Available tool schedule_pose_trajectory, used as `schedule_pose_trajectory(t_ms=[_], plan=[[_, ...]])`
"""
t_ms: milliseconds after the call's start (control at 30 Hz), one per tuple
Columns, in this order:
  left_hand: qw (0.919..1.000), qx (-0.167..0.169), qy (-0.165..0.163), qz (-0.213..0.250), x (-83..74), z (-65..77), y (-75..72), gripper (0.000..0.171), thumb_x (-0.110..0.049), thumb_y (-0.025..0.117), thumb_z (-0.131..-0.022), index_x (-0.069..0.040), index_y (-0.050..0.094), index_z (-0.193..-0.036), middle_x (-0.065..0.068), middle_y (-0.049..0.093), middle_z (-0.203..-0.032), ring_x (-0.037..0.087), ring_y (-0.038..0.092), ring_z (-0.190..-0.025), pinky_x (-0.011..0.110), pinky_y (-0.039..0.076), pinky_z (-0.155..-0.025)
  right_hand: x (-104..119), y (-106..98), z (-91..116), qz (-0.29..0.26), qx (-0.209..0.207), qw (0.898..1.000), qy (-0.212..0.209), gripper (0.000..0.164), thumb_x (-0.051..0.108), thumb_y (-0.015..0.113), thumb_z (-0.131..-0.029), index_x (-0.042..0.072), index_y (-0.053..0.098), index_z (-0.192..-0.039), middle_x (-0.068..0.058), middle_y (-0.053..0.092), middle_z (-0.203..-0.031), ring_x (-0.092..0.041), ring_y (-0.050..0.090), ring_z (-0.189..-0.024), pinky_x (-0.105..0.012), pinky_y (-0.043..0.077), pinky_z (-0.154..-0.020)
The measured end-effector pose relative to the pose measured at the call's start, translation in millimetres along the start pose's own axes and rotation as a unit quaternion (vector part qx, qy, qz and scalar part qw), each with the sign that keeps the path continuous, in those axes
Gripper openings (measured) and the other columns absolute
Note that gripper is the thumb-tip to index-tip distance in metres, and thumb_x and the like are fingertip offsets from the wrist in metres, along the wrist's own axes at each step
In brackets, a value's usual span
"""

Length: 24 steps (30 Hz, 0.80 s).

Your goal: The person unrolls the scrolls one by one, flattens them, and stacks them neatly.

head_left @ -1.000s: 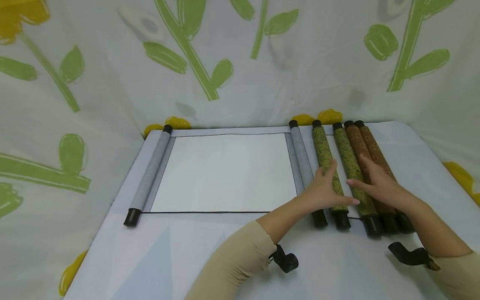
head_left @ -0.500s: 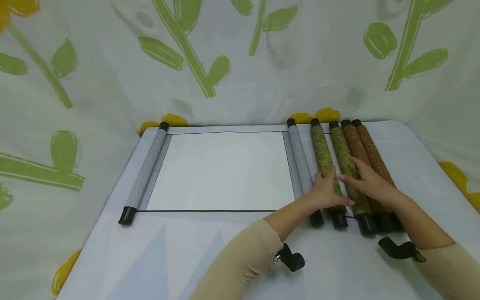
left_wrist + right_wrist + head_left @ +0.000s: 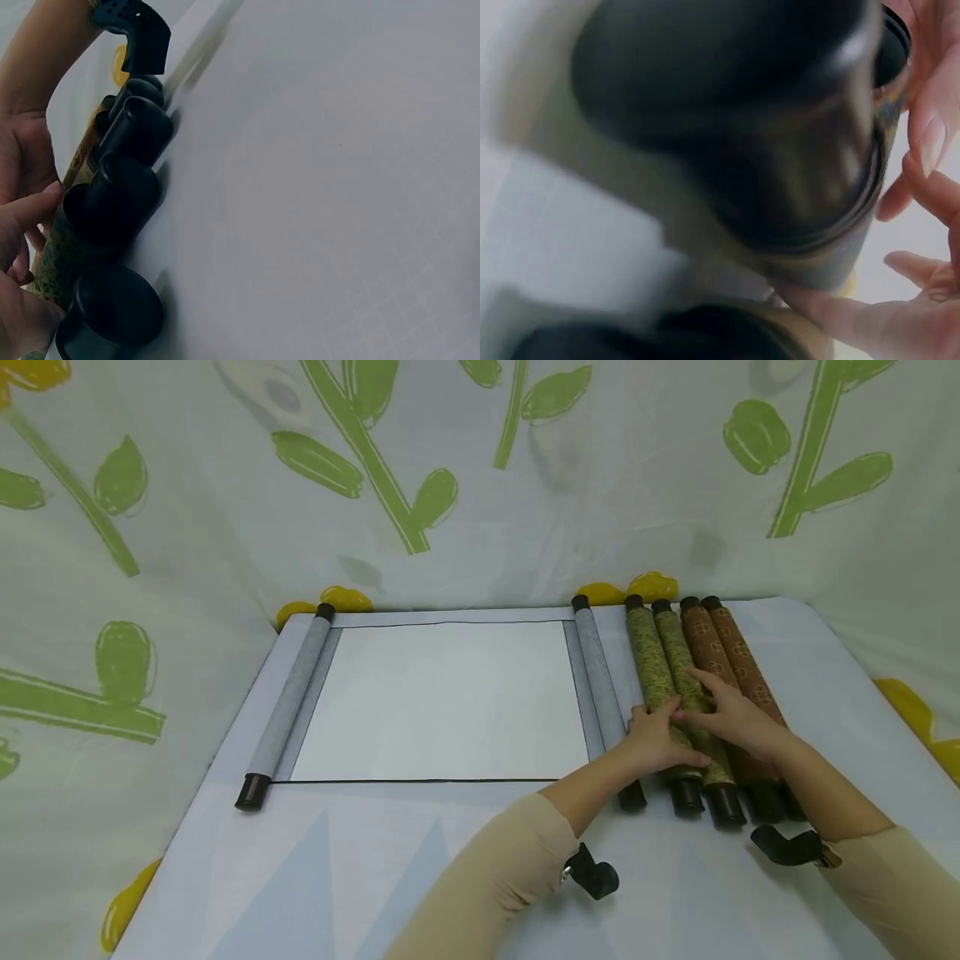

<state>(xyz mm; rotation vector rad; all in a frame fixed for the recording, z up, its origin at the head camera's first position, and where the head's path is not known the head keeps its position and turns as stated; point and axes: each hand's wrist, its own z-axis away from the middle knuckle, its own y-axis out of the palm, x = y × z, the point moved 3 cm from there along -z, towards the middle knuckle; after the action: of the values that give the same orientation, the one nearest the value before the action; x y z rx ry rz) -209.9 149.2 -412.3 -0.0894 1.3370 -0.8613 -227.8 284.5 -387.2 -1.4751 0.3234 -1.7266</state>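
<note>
In the head view, a green patterned scroll with black end caps lies at the right, its left roll (image 3: 649, 664) and right roll (image 3: 678, 647) side by side. My left hand (image 3: 656, 743) grips the left roll near its front end, thumb across the top. My right hand (image 3: 738, 720) holds the right roll from the right side, its fingertips close to the left hand's. The left wrist view shows the black end caps (image 3: 120, 195) in a row beside the left fingers (image 3: 30, 210). A large black cap (image 3: 780, 150) fills much of the right wrist view.
A grey-backed scroll with white paper (image 3: 442, 702) lies unrolled at the left, between its left roller (image 3: 288, 702) and right roller (image 3: 597, 668). Two brown patterned rolls (image 3: 738, 652) lie right of the green ones. Behind the white table (image 3: 360, 877) hangs a leaf-printed cloth (image 3: 525, 527).
The gap between the two green rolls has closed; the left roll has shifted right and the right roll left. My right hand has moved left, close to my left hand. The view has shifted slightly.
</note>
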Motion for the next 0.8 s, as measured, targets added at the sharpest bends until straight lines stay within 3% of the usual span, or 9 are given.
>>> schedule_pose_trajectory(t_ms=[267,433,500,667,733,800], plan=[[0.9974,-0.034,-0.018,0.060,1.8,-5.1,1.0,0.082,-0.033,0.082,-0.072,-0.034,0.040,-0.143,0.010,0.026,-0.149,0.023,0.025,-0.137,0.038,0.042,-0.095,3.4,10.2,-7.2,0.017,0.001,1.000,-0.006,0.080,0.030,0.058,-0.094,-0.006,0.011,-0.148,-0.042,0.016,-0.144,-0.061,0.018,-0.128,-0.069,0.032,-0.091],[0.9953,-0.024,-0.024,0.091,3.9,-4.1,-0.2,0.083,-0.030,0.082,-0.072,-0.036,0.039,-0.143,0.013,0.018,-0.153,0.026,0.021,-0.139,0.041,0.041,-0.098,-0.6,16.4,-5.8,-0.038,0.020,0.999,0.006,0.080,0.027,0.056,-0.095,0.000,0.006,-0.151,-0.042,0.007,-0.145,-0.062,0.013,-0.128,-0.066,0.037,-0.089],[0.9938,-0.021,-0.021,0.107,4.2,-4.0,-1.0,0.082,-0.027,0.082,-0.073,-0.034,0.040,-0.143,0.014,0.018,-0.153,0.027,0.019,-0.140,0.042,0.039,-0.100,-4.0,18.3,-4.6,-0.058,0.020,0.998,0.006,0.080,0.026,0.056,-0.095,0.002,0.004,-0.151,-0.040,0.003,-0.147,-0.062,0.013,-0.128,-0.061,0.042,-0.086],[0.9910,-0.017,-0.015,0.132,4.2,-4.4,-2.8,0.081,-0.024,0.083,-0.073,-0.031,0.042,-0.143,0.008,0.052,-0.136,0.026,0.011,-0.143,0.043,0.032,-0.107,-10.7,23.2,-2.2,-0.104,-0.001,0.995,0.008,0.079,0.023,0.057,-0.095,0.006,0.004,-0.152,-0.036,-0.003,-0.150,-0.060,0.016,-0.129,-0.039,0.050,-0.072],[0.9895,-0.008,-0.007,0.144,4.8,-4.2,-3.5,0.081,-0.022,0.082,-0.074,-0.030,0.041,-0.143,0.006,0.053,-0.137,0.027,0.007,-0.144,0.045,0.029,-0.109,-11.6,25.1,-1.0,-0.128,-0.010,0.992,0.008,0.079,0.022,0.057,-0.095,0.007,0.005,-0.152,-0.034,-0.005,-0.151,-0.058,0.014,-0.130,-0.032,0.049,-0.069],[0.9886,0.007,0.004,0.151,5.8,-3.7,-3.9,0.083,-0.022,0.081,-0.075,-0.031,0.038,-0.145,0.004,0.042,-0.146,0.029,0.004,-0.144,0.048,0.027,-0.110,-10.5,26.3,1.1,-0.142,-0.019,0.990,0.005,0.079,0.022,0.058,-0.095,0.008,0.006,-0.152,-0.031,-0.006,-0.152,-0.057,0.010,-0.132,-0.034,0.049,-0.072]])
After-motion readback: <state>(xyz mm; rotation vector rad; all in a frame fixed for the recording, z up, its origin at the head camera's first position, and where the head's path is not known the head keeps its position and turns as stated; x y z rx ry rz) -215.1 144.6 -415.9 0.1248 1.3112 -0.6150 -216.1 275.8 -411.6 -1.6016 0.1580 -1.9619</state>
